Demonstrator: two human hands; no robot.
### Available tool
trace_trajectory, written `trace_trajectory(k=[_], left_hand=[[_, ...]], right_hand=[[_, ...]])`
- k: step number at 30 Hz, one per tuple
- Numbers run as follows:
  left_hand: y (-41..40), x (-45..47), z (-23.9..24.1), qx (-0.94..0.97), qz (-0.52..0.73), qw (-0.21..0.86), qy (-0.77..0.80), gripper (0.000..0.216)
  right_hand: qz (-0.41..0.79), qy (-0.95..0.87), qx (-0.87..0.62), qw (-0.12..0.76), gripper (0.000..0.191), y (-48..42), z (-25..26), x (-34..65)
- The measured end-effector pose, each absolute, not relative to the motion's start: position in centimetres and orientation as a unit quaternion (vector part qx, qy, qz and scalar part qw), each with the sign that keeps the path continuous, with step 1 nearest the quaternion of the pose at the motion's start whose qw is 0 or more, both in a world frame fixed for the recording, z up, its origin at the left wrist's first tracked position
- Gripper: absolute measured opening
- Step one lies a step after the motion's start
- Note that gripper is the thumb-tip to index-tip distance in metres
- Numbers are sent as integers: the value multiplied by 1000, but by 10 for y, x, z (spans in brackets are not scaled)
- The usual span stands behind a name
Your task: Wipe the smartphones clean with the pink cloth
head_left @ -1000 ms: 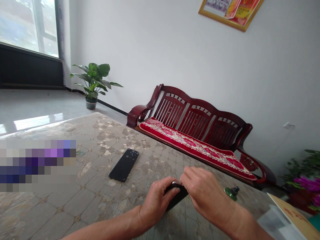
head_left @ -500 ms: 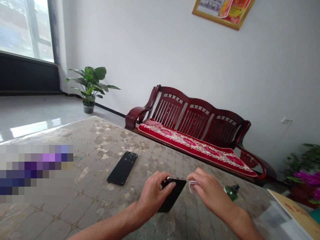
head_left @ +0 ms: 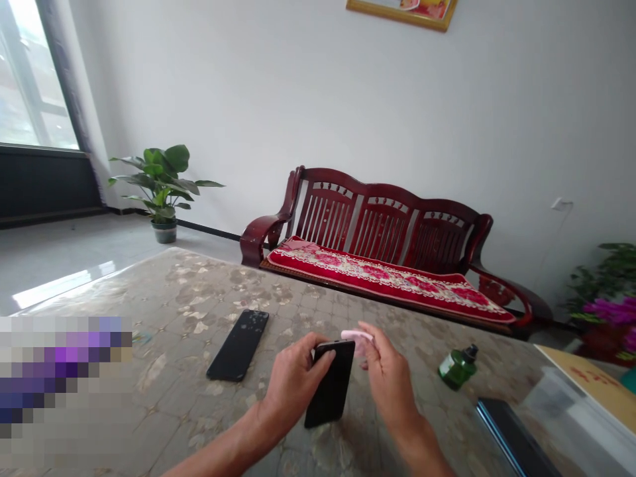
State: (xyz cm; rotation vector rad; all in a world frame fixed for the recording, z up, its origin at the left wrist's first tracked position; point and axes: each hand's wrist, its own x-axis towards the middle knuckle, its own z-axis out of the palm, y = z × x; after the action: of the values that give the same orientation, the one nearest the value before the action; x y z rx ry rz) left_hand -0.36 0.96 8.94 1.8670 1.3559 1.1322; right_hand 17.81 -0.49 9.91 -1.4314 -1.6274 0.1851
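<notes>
My left hand (head_left: 293, 372) is closed on a black smartphone (head_left: 332, 392), its thumb on the dark screen near the top. The phone stands upright, with its lower end close to the table. In my right hand (head_left: 390, 379), fingers closed, is a small pale pink pad (head_left: 356, 335) with a soft, thin edge. The pad is just beside the phone's top right corner; whether the two touch, I cannot tell. Flat on the table to the left of my left hand lies another dark phone (head_left: 239, 348), speckled with pale spots at its far end.
A green bottle (head_left: 457, 368) with a black cap stands to the right of my right hand. Farther right are a dark phone (head_left: 517, 434) with a blue edge and a clear box (head_left: 564, 411). Beyond the patterned tabletop (head_left: 169, 331) is a red wooden bench (head_left: 382, 225).
My right hand has moved left and turned, bringing the pink pad up beside the phone's top corner. The view has shifted, showing the blue-edged phone at lower right.
</notes>
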Motion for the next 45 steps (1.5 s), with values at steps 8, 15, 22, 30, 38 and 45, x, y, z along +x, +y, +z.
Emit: trace_trajectory(k=[8,15,22,30,38,45], left_hand=[[13,-4,72,654,499,303,481,25],[16,-2,55,617,567,336,430,24],[31,-8,45,660,541,289,433,21],[39,-11,27,760,398,187,478,6],[34,-10,19,807,307,164,477,12],[31,-10,16,834,323,110,434,18]], right_hand=[[85,-656,-555,505,39,-26,35,159],[148,-640,-561,503,28,-18,25,160],[65,-735,-527,423,25,-5,62,181],[-52,-820,-492,287,23,9,73,203],[-88,-815,-483,308,26,11,61,193],[-161,-817,-428,351,36,-3,43,152]])
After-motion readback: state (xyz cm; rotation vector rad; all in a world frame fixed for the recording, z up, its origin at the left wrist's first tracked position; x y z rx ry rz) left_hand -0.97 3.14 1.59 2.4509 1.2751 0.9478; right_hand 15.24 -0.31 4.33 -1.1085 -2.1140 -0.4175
